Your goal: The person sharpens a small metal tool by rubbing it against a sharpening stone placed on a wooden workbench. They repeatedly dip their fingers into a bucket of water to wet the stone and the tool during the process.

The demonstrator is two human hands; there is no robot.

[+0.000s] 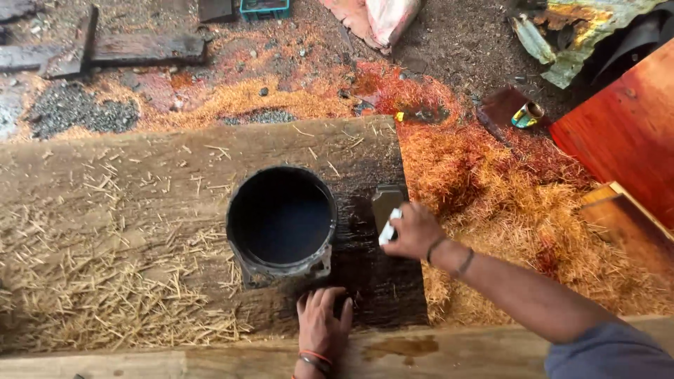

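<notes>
Outdoor dirt ground point(456, 42) w/ orange sawdust point(505, 189), red-stained board point(625, 126) at right, daylight.

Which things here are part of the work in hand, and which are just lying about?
In use:
- brush, held in the right hand
- bucket of dark liquid
- plank, its right end stained dark, left hand resting on it

Lying about:
- tin on the ground
- blue crate
- red board
- metal sheet

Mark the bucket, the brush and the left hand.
bucket point(242, 242): head view, left rim.
brush point(386, 203): head view, dark bristle head.
left hand point(321, 326): head view, back of hand.
</notes>
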